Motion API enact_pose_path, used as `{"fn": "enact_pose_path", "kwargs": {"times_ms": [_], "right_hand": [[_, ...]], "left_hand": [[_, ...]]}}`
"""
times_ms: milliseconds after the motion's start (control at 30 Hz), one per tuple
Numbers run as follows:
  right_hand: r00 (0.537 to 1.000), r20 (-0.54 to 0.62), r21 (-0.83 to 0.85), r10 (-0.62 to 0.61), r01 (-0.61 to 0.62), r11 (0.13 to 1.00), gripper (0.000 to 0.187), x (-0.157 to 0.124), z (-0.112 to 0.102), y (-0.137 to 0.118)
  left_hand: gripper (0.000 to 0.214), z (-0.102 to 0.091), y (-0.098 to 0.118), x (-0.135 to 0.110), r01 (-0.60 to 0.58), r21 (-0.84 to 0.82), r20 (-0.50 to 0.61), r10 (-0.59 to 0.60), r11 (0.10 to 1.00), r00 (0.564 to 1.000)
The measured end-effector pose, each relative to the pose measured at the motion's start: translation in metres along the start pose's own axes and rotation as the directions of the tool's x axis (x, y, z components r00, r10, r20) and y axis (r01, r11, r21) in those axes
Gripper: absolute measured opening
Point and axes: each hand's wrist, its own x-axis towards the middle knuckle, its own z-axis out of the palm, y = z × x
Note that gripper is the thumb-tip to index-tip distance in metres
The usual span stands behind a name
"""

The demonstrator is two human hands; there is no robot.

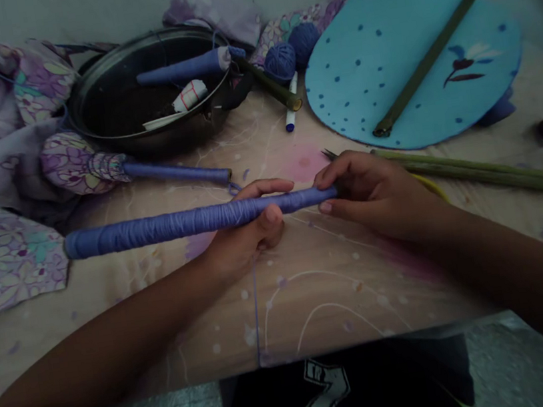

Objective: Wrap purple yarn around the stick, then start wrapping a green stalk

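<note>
Table point(314, 292) under pale floral cover. On it: dark pan point(175, 133) back left, floral fabric point(0, 255) far left, cloth-tipped stick point(176, 173), yarn balls point(280, 61), marker point(291, 110), blue fan point(384, 73) back right, green sticks point(490, 174) right.

Near edge of the table point(346, 301): bare, open across the front, save one thin thread point(254, 300) hanging over it. The thread-wrapped stick point(178, 223), held level, bars the middle. Just behind it lies a second wrapped stick point(176, 174), then the metal pan point(176, 136), with only narrow lanes between. Left flank shut by heaped floral fabric point(0, 255). Right: green stalks point(490, 174) lie across, and the blue fan point(383, 60) fills the far side. A marker point(291, 112) and yarn balls point(280, 61) clog the pan-to-fan gap.
</note>
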Motion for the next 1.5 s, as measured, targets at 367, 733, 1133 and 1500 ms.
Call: {"fn": "enact_pose_path", "kwargs": {"times_ms": [367,733,1133,1500], "right_hand": [[0.946,0.181,0.076,0.270,-0.287,0.955,0.033,-0.002,0.002,-0.008],[0.903,0.035,-0.376,-0.429,0.410,0.831,0.017,-0.010,0.005,-0.001],[0.844,0.307,0.050,0.439,-0.476,0.878,0.032,-0.004,0.005,-0.018],[0.968,-0.020,-0.256,-0.252,0.239,0.937,0.017,-0.008,0.005,0.004]], "left_hand": [[0.036,0.001,-0.001,0.000,0.006,0.010,-0.039,-0.006,1.000,0.999],[0.040,0.000,-0.003,-0.001,-0.001,-0.011,-0.025,0.001,1.000,1.000],[0.033,-0.001,-0.006,-0.001,-0.018,-0.001,-0.029,0.018,1.000,0.999],[0.041,0.001,-0.002,0.000,0.041,-0.012,-0.052,-0.041,0.999,0.998]]}}
